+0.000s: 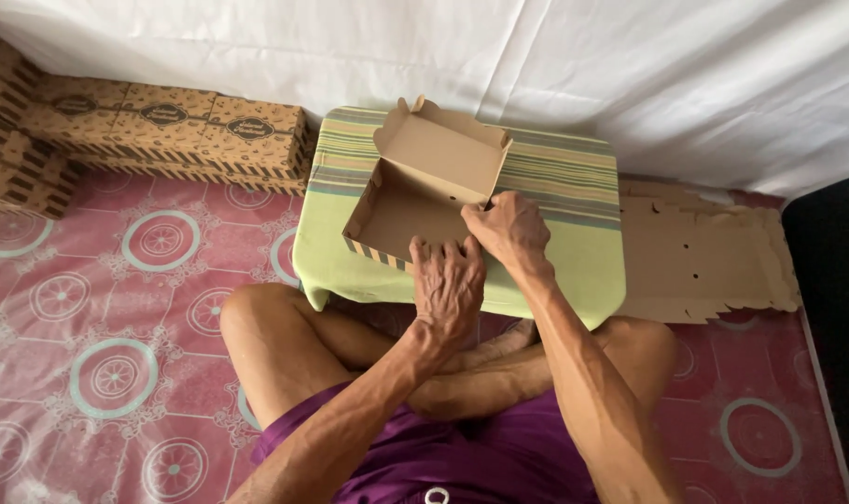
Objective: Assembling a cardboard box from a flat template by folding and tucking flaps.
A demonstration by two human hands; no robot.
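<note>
A brown cardboard box [415,187] with its lid standing open lies on a small table covered in a green striped cloth [574,243]. My left hand [448,285] presses its fingers on the box's near front wall. My right hand [508,229] pinches the box's right near corner where the side wall folds in. The box's outer front shows a striped edge. My crossed bare legs and purple shorts fill the bottom of the view.
Folded printed boxes are stacked in a row [163,126] along the wall at back left. A pile of flat unfolded cardboard blanks [704,252] lies right of the table. A pink patterned floor mat [117,308] covers the floor; a white sheet hangs behind.
</note>
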